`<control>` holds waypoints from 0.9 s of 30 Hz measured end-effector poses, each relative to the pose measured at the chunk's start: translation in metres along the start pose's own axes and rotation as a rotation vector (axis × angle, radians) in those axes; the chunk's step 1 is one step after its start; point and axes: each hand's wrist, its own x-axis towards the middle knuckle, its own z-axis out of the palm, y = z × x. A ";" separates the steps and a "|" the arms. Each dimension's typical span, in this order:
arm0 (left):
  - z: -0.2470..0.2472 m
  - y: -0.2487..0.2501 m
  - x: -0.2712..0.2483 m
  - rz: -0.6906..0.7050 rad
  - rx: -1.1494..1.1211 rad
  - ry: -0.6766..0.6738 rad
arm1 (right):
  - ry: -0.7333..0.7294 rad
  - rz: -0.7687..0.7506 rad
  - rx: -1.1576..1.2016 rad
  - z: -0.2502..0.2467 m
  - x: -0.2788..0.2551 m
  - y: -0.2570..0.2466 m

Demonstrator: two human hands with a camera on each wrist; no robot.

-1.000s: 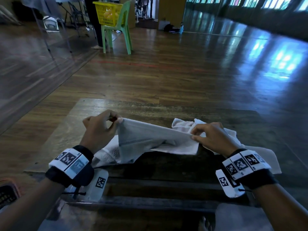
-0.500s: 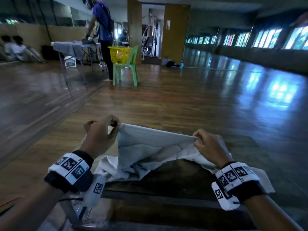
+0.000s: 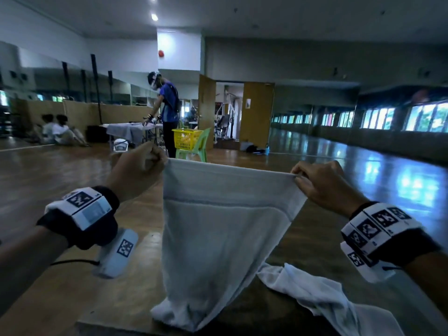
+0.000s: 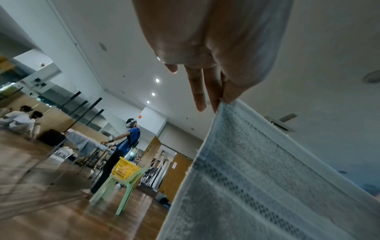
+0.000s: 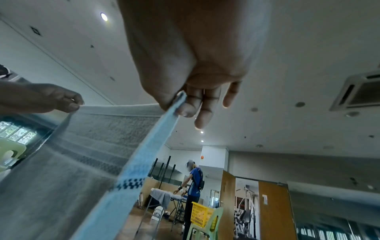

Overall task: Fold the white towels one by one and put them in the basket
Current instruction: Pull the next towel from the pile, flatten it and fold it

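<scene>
A white towel (image 3: pixel 218 238) hangs stretched in the air between my two hands, its lower end bunched on the dark table (image 3: pixel 278 309). My left hand (image 3: pixel 138 166) pinches its top left corner, thumb against fingers. My right hand (image 3: pixel 317 183) pinches the top right corner. The left wrist view shows the left hand (image 4: pixel 224 95) gripping the towel (image 4: pixel 267 178) at its hem. In the right wrist view the right hand (image 5: pixel 179 104) pinches the towel (image 5: pixel 82 146) by its edge. A second white towel (image 3: pixel 315 294) lies crumpled on the table to the right.
A person in a blue shirt (image 3: pixel 168 117) stands at a far table, next to a yellow basket (image 3: pixel 185 139) on a green chair (image 3: pixel 196 149). Two people (image 3: pixel 58 129) sit by the mirrored left wall. Open wooden floor (image 3: pixel 315 170) stretches ahead.
Both hands have lifted the towel from the table until it hangs upright between them. The head view has tilted up, showing more of the room.
</scene>
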 end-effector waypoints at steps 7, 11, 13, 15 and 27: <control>-0.060 0.027 0.057 0.066 -0.022 0.123 | 0.210 -0.072 0.023 -0.089 0.040 -0.005; -0.090 0.040 0.081 0.119 -0.015 0.186 | 0.248 -0.077 0.013 -0.129 0.057 -0.013; -0.098 0.045 0.090 0.139 -0.056 0.173 | 0.228 -0.057 0.011 -0.145 0.064 -0.012; -0.102 0.050 0.097 0.149 -0.067 0.189 | 0.227 -0.030 0.026 -0.158 0.073 -0.008; -0.015 -0.003 0.112 0.199 0.200 -0.029 | -0.034 0.079 -0.159 -0.070 0.091 0.033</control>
